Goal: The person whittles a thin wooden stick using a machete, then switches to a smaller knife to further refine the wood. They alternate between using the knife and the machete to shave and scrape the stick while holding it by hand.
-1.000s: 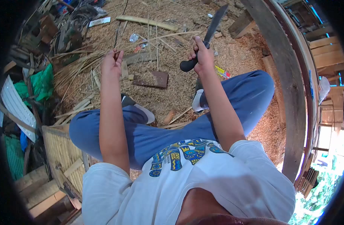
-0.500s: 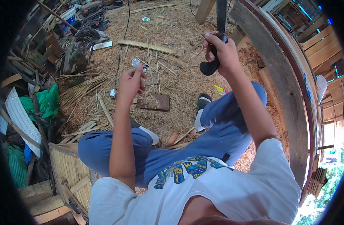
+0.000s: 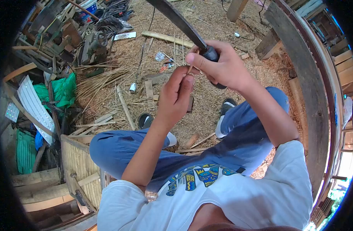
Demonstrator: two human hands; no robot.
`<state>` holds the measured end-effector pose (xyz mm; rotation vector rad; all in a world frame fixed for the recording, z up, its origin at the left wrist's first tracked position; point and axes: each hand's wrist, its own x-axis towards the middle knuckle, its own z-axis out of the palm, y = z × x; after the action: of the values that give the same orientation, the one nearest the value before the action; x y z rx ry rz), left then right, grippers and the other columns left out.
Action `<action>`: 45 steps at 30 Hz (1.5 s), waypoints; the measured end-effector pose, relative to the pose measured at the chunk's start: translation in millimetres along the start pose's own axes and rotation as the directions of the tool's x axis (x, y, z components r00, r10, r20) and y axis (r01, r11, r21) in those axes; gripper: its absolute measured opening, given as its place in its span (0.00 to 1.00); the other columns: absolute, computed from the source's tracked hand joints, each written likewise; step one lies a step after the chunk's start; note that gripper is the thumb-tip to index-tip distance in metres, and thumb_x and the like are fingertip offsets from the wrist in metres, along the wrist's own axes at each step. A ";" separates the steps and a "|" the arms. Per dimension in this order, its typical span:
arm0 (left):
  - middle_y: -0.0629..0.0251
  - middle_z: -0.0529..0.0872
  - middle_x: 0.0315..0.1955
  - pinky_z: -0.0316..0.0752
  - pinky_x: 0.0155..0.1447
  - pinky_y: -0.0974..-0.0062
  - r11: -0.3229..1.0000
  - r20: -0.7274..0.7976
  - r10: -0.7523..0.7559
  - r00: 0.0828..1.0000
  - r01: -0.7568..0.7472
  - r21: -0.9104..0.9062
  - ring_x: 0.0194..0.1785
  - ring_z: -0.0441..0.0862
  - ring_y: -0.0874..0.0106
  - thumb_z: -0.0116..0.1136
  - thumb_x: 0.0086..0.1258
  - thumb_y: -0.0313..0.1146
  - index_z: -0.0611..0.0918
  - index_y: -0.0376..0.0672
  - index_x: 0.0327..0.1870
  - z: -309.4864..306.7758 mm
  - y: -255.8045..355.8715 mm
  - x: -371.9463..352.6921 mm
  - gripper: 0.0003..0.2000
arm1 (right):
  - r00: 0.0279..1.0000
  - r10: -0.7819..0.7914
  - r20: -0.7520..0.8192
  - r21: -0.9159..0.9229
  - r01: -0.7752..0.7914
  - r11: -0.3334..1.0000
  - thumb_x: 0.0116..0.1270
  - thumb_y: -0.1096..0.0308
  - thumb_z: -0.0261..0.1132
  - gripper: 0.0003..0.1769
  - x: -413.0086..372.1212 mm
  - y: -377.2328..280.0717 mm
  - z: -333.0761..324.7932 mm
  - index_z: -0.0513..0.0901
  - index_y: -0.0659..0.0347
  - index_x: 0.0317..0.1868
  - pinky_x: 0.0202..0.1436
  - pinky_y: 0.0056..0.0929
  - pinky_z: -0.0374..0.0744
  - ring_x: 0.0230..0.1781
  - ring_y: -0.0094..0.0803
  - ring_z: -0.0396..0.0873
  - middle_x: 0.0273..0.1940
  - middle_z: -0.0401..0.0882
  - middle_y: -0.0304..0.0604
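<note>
In my right hand (image 3: 226,67) is a large long-bladed knife, like a machete (image 3: 180,24), gripped by its black handle (image 3: 211,54). Its dark blade points up and to the left, away from me. My left hand (image 3: 175,90) is closed close beside it, finger and thumb pinched on a small thin wooden stick (image 3: 190,70). The stick's upper end meets the right thumb near the base of the blade. Most of the stick is hidden by the fingers.
Shavings cover the ground around my feet. Split bamboo strips (image 3: 97,82) lie to the left, and a flat wooden strip (image 3: 167,39) lies ahead. A thick plank (image 3: 297,61) runs along the right. A hammer (image 3: 79,190) rests on a woven panel (image 3: 74,154) at lower left.
My right hand has turned the knife so its blade swings from upright to up-left. My left hand has moved right and up to meet it. The view has shifted slightly.
</note>
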<state>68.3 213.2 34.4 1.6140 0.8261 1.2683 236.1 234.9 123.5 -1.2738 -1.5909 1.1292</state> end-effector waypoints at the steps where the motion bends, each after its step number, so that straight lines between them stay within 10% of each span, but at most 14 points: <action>1: 0.70 0.76 0.24 0.66 0.32 0.76 0.999 -0.034 -0.001 0.999 -0.001 -0.047 0.28 0.71 0.80 0.50 0.86 0.34 0.77 0.40 0.57 2.3 0.0 1.7 0.10 | 1.000 -0.009 -0.005 -0.043 0.009 0.999 0.70 0.47 0.74 0.23 1.7 2.2 -4.9 0.87 0.64 0.38 0.25 0.25 0.66 0.22 0.14 0.67 0.21 0.76 0.29; 13: 0.74 0.70 0.26 0.55 0.25 0.83 0.876 -0.026 -0.309 0.951 0.273 -0.397 0.22 0.60 0.86 0.46 0.85 0.35 0.77 0.42 0.51 -17.3 -11.9 14.4 0.09 | 0.911 -0.394 0.118 -0.614 0.379 0.692 0.68 0.45 0.71 0.23 -1.6 30.8 -28.3 0.83 0.58 0.39 0.31 0.42 0.79 0.29 0.51 0.84 0.28 0.83 0.48; 45: 0.76 0.74 0.26 0.54 0.26 0.83 0.993 -0.077 -0.044 0.996 0.035 -0.110 0.25 0.63 0.87 0.48 0.87 0.39 0.76 0.43 0.52 -16.4 -8.3 5.1 0.09 | 0.855 -0.485 0.185 -0.719 0.454 0.526 0.64 0.36 0.70 0.29 -14.1 40.6 -19.3 0.79 0.56 0.33 0.27 0.44 0.77 0.26 0.48 0.83 0.25 0.80 0.45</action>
<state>53.9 224.8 29.8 1.4621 0.8197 1.3334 268.2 228.1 89.7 -1.1815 -2.3043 0.0498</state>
